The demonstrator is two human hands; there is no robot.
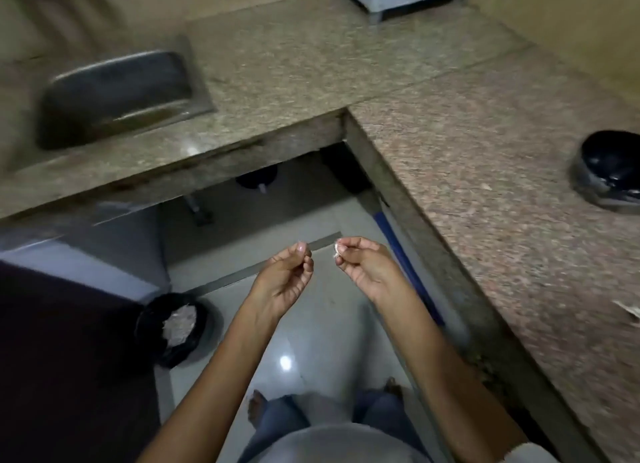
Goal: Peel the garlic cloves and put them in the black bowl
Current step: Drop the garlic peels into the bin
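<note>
1. Your right hand (367, 272) is pinching the garlic clove (337, 249) between thumb and fingertips, which are clamping on it. The clove is sitting at the hand's far tip, over the floor and not over the counter (485, 185).
2. Your left hand (284, 279) is hovering just beside the clove without touching it, thumb meeting curled fingertips. Whether it is holding a scrap of skin you cannot tell.
3. The clove is showing too small for its long axis to be read.
4. The black bowl (588, 147) is standing on the counter well off to the right of the clove, so your right hand is the nearer one and is likely to be making the carry.
5. The counter edge is running between your hands and the bowl. By this judgement the hand is needing to rise over that edge before crossing bare granite with open room.
6. A bin (152, 327) holding pale skins is sitting on the floor at lower left, nearer your left hand. A loose scrap (628, 312) is lying on the counter at the right margin
</note>
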